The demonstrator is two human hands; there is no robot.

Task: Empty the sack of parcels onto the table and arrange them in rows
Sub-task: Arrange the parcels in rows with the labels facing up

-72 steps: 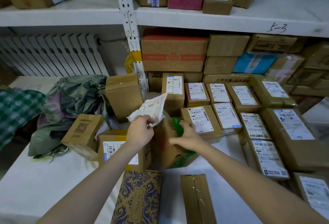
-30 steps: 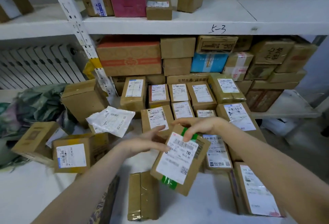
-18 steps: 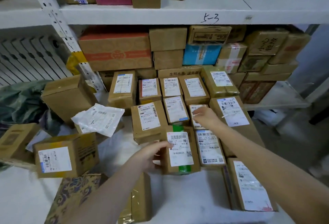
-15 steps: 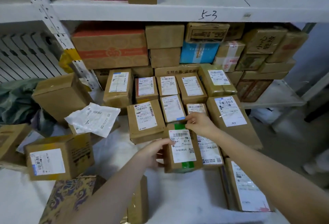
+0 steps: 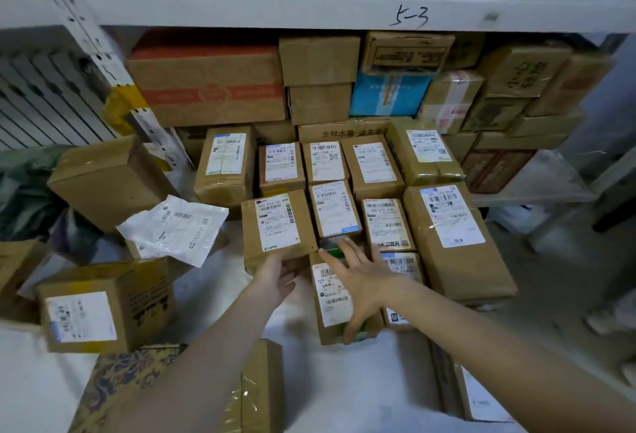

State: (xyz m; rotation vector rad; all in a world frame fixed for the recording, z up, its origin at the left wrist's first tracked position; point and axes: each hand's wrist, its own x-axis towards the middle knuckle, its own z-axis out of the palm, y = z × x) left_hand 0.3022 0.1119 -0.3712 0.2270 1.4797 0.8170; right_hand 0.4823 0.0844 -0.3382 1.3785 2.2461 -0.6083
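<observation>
Parcel (image 5: 332, 298) lies under right hand (image 5: 361, 277), left hand (image 5: 277, 276) just beside.

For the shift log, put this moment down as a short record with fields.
left hand: fingers touch the near edge of the labelled box
right hand: lies flat on the green-taped parcel, fingers spread
rows: parcels lie label up, side by side, in front of the stacked cartons
unsorted: white mailer and loose box to the left
sack: crumpled, far left
</observation>
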